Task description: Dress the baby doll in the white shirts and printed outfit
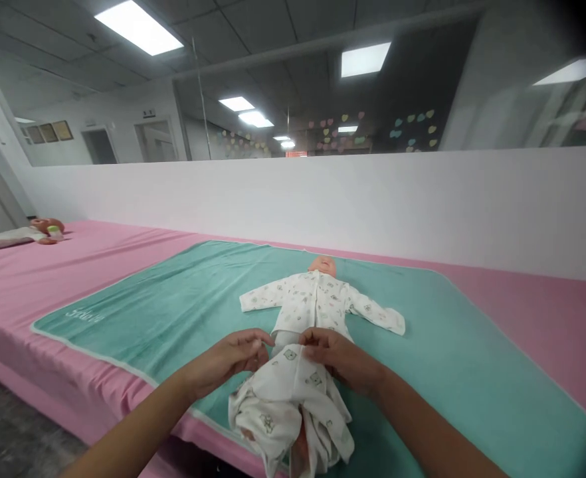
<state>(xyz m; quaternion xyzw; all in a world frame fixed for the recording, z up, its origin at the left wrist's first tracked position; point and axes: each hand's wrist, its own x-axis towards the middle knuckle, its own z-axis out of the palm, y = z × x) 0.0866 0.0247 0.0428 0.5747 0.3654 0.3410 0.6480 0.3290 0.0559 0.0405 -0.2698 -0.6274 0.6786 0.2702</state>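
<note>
Fingers on the right hand (340,362) are pinching the waist of a printed white sleepsuit (313,305), while those on the left hand (226,362) are curving at its edge, their hold unclear. The suit is on a baby doll (323,265) lying on a teal towel (173,299). An uneven tug could be skewing the fabric. Both forearms are reaching in low.

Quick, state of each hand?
Left hand: partly closed at the edge of the doll's garment, grip unclear.
Right hand: partly closed on the same edge, grip unclear.
</note>
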